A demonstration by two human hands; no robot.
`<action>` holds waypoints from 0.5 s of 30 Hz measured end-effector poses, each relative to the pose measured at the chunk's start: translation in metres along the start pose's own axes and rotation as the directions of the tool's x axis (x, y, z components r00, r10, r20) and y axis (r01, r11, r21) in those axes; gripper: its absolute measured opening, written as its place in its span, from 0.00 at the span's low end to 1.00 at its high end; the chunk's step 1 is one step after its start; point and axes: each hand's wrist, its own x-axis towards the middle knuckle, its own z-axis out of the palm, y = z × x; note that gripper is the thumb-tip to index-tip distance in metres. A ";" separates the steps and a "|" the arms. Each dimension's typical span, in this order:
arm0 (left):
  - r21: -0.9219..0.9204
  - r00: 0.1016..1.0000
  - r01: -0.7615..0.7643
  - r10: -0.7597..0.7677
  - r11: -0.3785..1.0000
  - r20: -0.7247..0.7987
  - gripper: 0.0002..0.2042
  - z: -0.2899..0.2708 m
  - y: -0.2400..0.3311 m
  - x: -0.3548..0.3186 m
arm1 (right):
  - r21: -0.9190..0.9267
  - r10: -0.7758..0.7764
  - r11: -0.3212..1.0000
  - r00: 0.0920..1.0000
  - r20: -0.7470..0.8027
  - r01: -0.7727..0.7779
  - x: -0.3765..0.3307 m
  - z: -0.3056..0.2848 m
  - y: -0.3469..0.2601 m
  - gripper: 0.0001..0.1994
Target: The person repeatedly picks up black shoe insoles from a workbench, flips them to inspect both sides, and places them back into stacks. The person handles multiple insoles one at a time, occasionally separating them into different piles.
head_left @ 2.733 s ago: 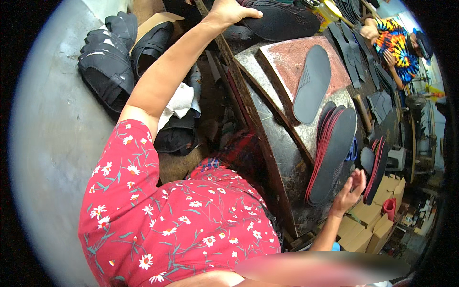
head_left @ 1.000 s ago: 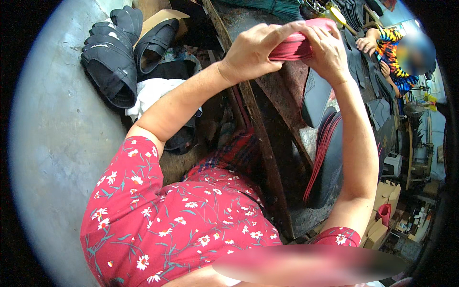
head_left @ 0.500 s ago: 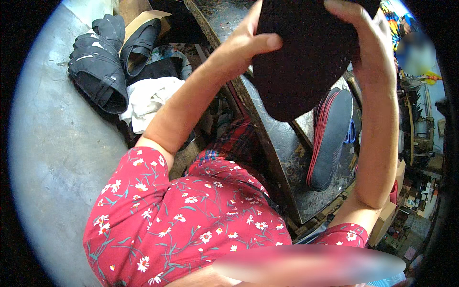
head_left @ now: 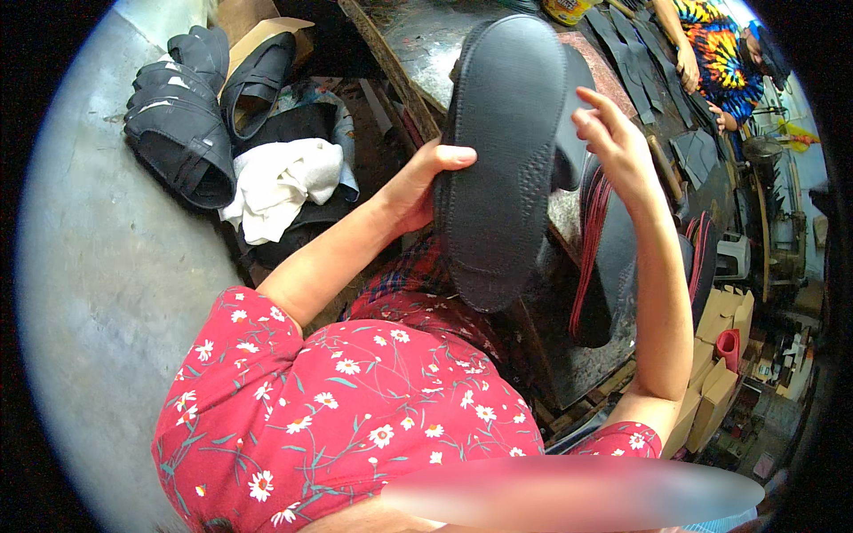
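My left hand (head_left: 425, 182) grips a black sandal (head_left: 502, 169) by its left edge. The thumb presses on the face turned toward me, and the other fingers are hidden behind. Stitching runs round the sandal's rim, and a textured patch shows on its right side. Part of what looks like its strap (head_left: 576, 115) sticks out past the right edge. Beside that strap my right hand (head_left: 613, 147) is raised with its fingers apart and nothing in them. Below the right hand, a stack of black soles with red edges (head_left: 593, 266) lies on the worn table (head_left: 577, 373).
Several black sandals (head_left: 182, 142) sit at the left, near a white cloth (head_left: 283, 182). Flat black strips (head_left: 626, 62) lie on the table's far side, where another person in a bright patterned shirt (head_left: 715, 40) works. Cardboard boxes (head_left: 711, 391) stand at the right.
The sandal has come lower and nearer to my body, and its stitched face is now lit. My right hand has let go of it and moved down to the right.
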 end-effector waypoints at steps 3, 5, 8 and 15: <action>0.063 0.998 -0.043 0.046 0.997 -0.049 0.30 -0.011 0.001 -0.004 | -0.454 -0.270 0.843 0.957 0.106 0.288 -0.025 0.010 0.007 0.27; 0.100 0.996 -0.041 0.049 0.994 -0.074 0.32 -0.016 -0.001 -0.002 | -0.620 -0.291 0.706 0.938 0.186 0.342 -0.043 0.026 0.009 0.32; 0.116 0.992 -0.050 0.062 0.992 -0.107 0.33 -0.019 -0.005 0.003 | -0.667 -0.330 0.657 0.930 0.163 0.350 -0.050 0.037 0.014 0.31; 0.111 0.992 -0.047 0.059 0.993 -0.111 0.32 -0.020 -0.006 0.011 | -0.673 -0.374 0.660 0.923 0.090 0.333 -0.050 0.036 0.016 0.21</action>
